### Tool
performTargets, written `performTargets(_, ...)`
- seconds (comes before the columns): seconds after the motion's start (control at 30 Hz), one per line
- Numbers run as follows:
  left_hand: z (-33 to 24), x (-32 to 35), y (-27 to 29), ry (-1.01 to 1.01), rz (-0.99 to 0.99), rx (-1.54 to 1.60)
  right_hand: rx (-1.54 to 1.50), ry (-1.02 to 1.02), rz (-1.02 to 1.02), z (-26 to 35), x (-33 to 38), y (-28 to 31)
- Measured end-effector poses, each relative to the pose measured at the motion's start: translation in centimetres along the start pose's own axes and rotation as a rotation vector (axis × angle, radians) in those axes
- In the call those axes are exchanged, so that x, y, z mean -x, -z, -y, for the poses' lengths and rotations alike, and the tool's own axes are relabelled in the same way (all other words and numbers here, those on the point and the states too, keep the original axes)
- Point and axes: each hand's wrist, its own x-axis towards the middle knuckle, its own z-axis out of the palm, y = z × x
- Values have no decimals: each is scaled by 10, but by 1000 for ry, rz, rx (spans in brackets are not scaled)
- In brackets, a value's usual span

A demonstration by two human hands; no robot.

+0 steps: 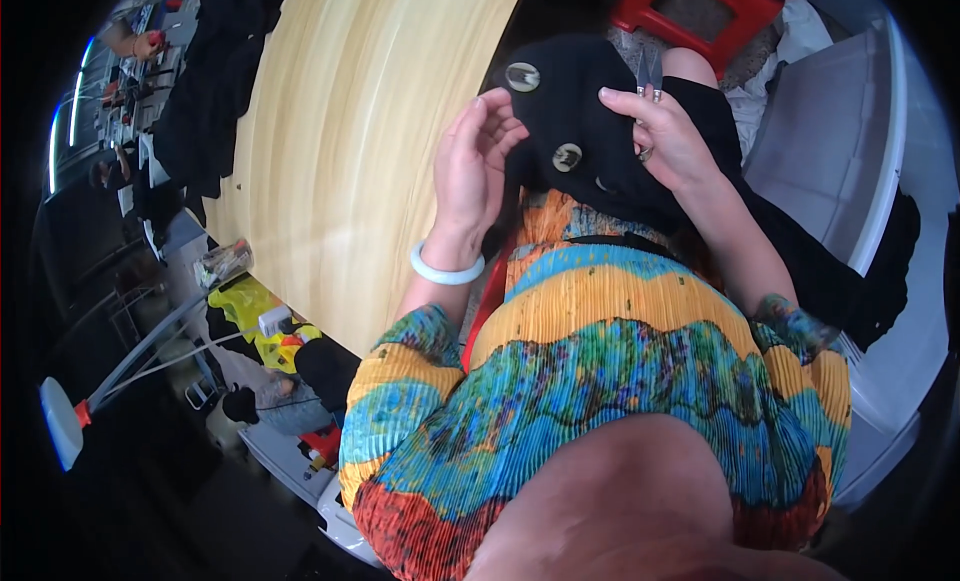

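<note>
A black garment (575, 96) lies across my lap. Two large round buttons, dark in the middle with pale rims, show on it: an upper button (522, 76) and a lower button (567, 158). My left hand (475, 161), with a pale bangle (446, 264) at its wrist, is loosely curled beside the garment's left side, fingers apart and nothing visible in them. In my right hand (672, 141) are small thread snips (655, 73), gripped with the blades pointing away from me. The thumb reaches left over the cloth.
A light wood table (350, 131) runs along my left. To my right stands a large whitish plastic bin (835, 131) with black cloth over its edge. Ahead is a red plastic stool (700, 16). Other people (285, 396) sit farther left, near a lamp (62, 421).
</note>
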Motion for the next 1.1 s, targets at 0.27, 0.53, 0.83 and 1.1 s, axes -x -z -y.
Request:
performTargets(0.27, 15, 8, -19, -88, 10, -83, 143, -69, -7, -2, 14, 2)
performTargets(0.53, -21, 22, -22, 25, 337, 50, 854, 560, 124, 50, 16, -18)
performTargets(0.83, -12, 18, -40, -39, 273, -79, 401, 180, 126, 17, 4, -12)
performTargets(1.1, 15, 10, -31, -561, -62, -638, 449, 304, 56, 8, 4, -18)
